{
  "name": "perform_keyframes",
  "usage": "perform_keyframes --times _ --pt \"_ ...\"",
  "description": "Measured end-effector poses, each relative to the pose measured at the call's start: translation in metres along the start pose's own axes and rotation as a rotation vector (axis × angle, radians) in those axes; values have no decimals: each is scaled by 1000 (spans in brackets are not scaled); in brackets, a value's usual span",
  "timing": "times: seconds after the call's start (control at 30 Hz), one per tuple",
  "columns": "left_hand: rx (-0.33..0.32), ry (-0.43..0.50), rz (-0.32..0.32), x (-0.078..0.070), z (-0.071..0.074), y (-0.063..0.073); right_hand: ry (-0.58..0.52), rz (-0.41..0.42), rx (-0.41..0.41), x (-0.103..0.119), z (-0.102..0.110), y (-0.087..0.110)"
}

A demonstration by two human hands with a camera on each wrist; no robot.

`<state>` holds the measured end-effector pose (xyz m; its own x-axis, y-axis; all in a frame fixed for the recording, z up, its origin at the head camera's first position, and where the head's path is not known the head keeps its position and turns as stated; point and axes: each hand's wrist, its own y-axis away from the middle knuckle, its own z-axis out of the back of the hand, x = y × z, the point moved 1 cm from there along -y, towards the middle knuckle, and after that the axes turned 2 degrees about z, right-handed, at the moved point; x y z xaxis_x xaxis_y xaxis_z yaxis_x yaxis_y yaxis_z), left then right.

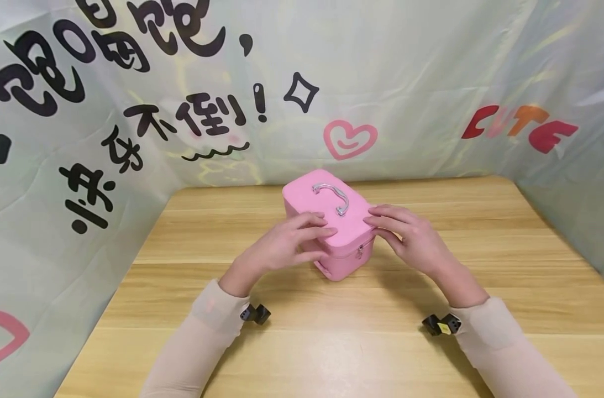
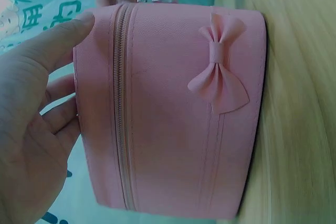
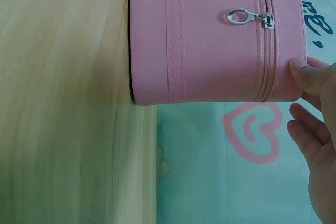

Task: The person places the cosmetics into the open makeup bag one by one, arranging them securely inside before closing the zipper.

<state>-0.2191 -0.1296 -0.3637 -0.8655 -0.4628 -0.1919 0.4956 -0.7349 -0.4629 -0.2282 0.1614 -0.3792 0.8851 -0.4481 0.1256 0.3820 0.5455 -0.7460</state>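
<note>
A pink zippered cosmetic case (image 1: 302, 188) stands upright on the wooden table, its lid down and a silver handle (image 1: 335, 194) on top. My left hand (image 1: 287, 243) touches the lid's near left edge, fingers lying over the top and thumb against the side. At the lid's right corner, my right hand (image 1: 416, 237) rests its fingertips on the edge, with the thumb on the side. In the left wrist view, a pink bow (image 2: 218, 66) decorates the front below the zipper (image 2: 122, 103). The right wrist view shows the silver zipper pull (image 3: 241, 17) at the case's end.
The wooden table (image 1: 316, 354) extends around the case on all sides. A pale printed cloth (image 1: 421, 72) with black lettering and hearts hangs behind the table and along both sides. Each sleeve carries a small black wrist camera.
</note>
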Motion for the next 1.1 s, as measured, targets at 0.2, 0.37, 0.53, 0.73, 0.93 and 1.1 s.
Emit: perform_keyframes --times 0.2,0.37,0.53,0.73,0.93,1.1 --pt "-8 -7 -32 -2 -1 -4 25 -16 22 6 4 -1" --pt "-47 -30 27 12 2 0 35 28 16 29 -7 -9" --pt "-43 -47 215 33 7 9 75 51 4 56 -25 -15" --pt "-19 -86 317 46 8 15 108 68 -65 63 -35 -17" --pt "-66 -111 267 44 7 15 73 39 -51 56 -29 -16" --pt "-95 -122 222 40 6 14 12 38 -17 45 -20 -11"
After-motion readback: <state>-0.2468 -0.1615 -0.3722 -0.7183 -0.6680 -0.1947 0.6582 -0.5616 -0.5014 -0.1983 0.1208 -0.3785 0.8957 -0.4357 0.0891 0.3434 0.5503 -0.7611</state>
